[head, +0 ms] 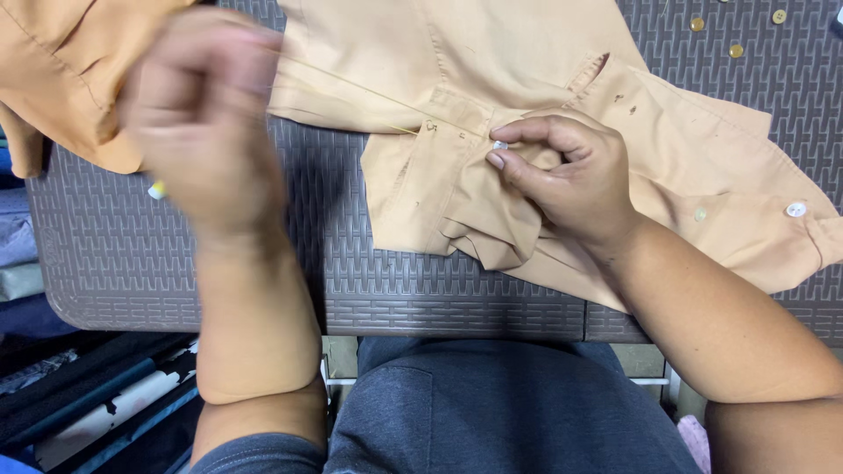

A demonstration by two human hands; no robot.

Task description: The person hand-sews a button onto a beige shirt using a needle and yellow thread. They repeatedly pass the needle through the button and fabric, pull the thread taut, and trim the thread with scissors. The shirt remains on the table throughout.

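Looking down from the head camera, I've got a tan shirt (492, 105) spread over a grey woven-pattern table (219, 263), bunched into folds near the middle. My right hand (562, 175) sits on that bunch, thumb and forefinger pinched narrow on a small pale button (500, 145) pressed against the cloth, the other fingers curled under around a fold. My left hand (198, 114) is up off the table, well apart from the right, fingers drawn together; it's blurred, so I cannot tell what it grips, but a thin yellow thread (351, 88) runs taut from it, across the shirt, down to the spot at the button.

Under the left hand, something small, white and yellow, (157, 189) pokes out on the table; too hidden to name. Another white button (796, 209) is on the cloth at the far right edge, and a paler one (700, 213) sits just left of it. A few loose gold buttons (736, 51) lie on the table at the top right, clear of the shirt. More tan cloth (70, 70) hangs at the top left corner. My grey-trousered lap (492, 412) sits below the table edge.
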